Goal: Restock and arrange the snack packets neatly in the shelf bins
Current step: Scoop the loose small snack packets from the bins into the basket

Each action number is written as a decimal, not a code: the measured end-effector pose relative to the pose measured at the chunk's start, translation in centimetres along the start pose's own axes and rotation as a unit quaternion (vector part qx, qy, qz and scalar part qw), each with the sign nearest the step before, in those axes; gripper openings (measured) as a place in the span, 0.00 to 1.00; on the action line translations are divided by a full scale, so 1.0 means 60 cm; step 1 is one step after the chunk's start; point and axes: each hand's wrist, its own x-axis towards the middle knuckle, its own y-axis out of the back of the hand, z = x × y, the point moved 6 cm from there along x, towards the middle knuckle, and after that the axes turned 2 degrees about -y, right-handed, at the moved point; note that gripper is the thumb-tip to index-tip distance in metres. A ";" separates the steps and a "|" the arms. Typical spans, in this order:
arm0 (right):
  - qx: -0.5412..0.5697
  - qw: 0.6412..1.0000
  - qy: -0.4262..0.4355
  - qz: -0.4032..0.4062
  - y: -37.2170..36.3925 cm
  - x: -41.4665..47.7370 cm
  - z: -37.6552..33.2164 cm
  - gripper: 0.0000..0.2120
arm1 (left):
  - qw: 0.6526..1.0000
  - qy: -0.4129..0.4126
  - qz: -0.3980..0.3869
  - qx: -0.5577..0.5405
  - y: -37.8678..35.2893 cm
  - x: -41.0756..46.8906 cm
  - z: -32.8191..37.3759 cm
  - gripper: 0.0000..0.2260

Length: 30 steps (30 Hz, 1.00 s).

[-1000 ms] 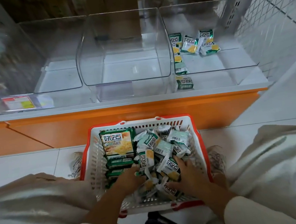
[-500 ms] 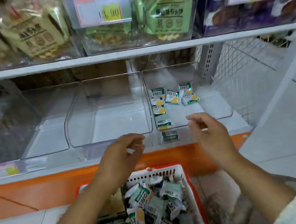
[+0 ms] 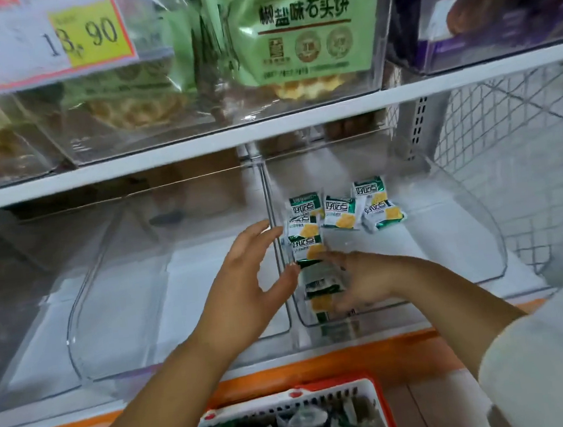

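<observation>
My left hand (image 3: 245,285) open and spread, just beside the clear bin (image 3: 473,215); my right hand (image 3: 365,281) at its 3 o'clock, inside, touching snack packets (image 3: 305,242); grip blurred, cannot tell

Green-white-yellow snack packets (image 3: 338,212); red-rimmed white basket (image 3: 328,396); orange shelf base (image 3: 288,372).

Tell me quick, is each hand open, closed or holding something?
Left hand: open, fingers spread, holding nothing.
Right hand: blurred against the green-and-white snack packets in the clear plastic bin; grip cannot be told.
</observation>
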 end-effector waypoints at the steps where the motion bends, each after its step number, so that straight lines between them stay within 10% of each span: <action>1: -0.006 1.000 -0.006 -0.007 -0.004 0.008 -0.001 0.51 | 1.000 -0.001 0.004 -0.016 -0.002 -0.002 -0.001 0.28; 22: 0.334 0.942 -0.002 -0.039 -0.021 0.009 -0.011 0.33 | 0.997 0.013 0.004 -0.079 -0.014 -0.013 -0.012 0.30; 30: 0.275 0.938 -0.026 0.211 0.088 -0.091 0.086 0.29 | 0.986 -0.089 -0.042 0.137 0.006 0.083 0.074 0.26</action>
